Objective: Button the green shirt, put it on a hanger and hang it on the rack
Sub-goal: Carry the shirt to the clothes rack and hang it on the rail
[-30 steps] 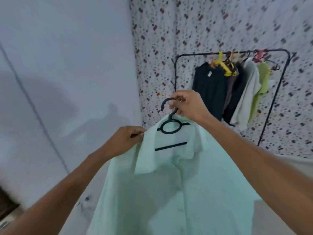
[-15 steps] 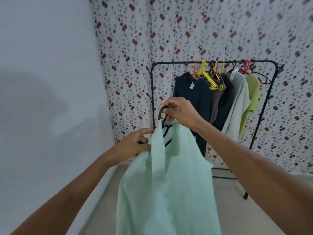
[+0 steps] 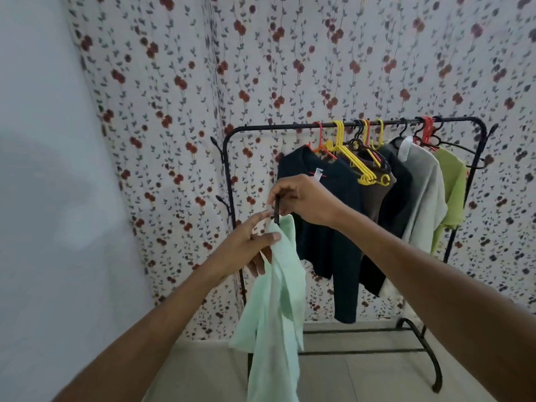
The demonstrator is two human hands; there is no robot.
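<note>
The right hand (image 3: 301,198) is clenched around the neck of a black hanger (image 3: 277,210), fingers curled over so that only a short dark stem shows below the knuckles. The pale green shirt (image 3: 275,303) hangs from that hanger, seen nearly edge-on, its cloth falling in long folds toward the tiled floor (image 3: 348,381).

The left hand (image 3: 249,250) is half open. Its thumb (image 3: 268,237) presses against the shirt's upper edge near the shoulder, the index finger reaches up toward the hanger stem, and the lower fingers lie behind the cloth; whether they pinch it cannot be told.

The shirt is held in the air in front of the left part of the rack (image 3: 290,128), below its top bar and not touching it. On that bar hang red, yellow and black hangers, gathered toward the middle and right. Below them hang a black top (image 3: 333,227), a brown garment (image 3: 374,198), a grey one (image 3: 423,198) and a lime one (image 3: 451,192). A floral curtain (image 3: 261,68) covers the wall behind the rack, and a plain wall (image 3: 34,169) stands at left.
</note>
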